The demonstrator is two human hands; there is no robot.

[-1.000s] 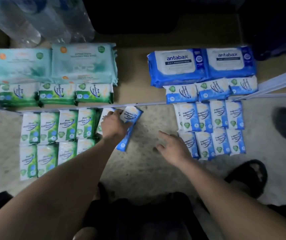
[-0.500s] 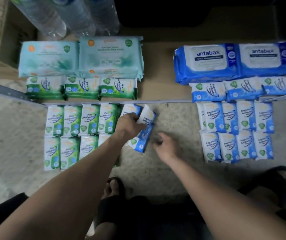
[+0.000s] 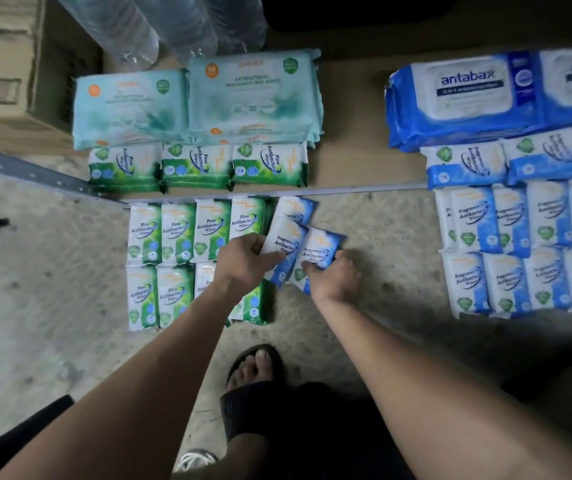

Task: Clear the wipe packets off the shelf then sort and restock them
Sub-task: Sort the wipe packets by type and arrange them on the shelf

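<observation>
Two blue packets (image 3: pixel 286 242) are held just right of the green packets (image 3: pixel 177 233): the left grip (image 3: pixel 243 261) grasps one, the right grip (image 3: pixel 336 278) the other.

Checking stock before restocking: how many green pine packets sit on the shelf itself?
3: left pine packet, middle pine packet, right pine packet, side by side along the shelf front edge. Each seems to top a stack, so more may be hidden beneath.

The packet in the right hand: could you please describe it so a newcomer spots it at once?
Below the shelf edge, find the green Pine packets on the floor. Just right of them, the right hand grips a tilted blue packet, the rightmost of three blue ones there.
</observation>
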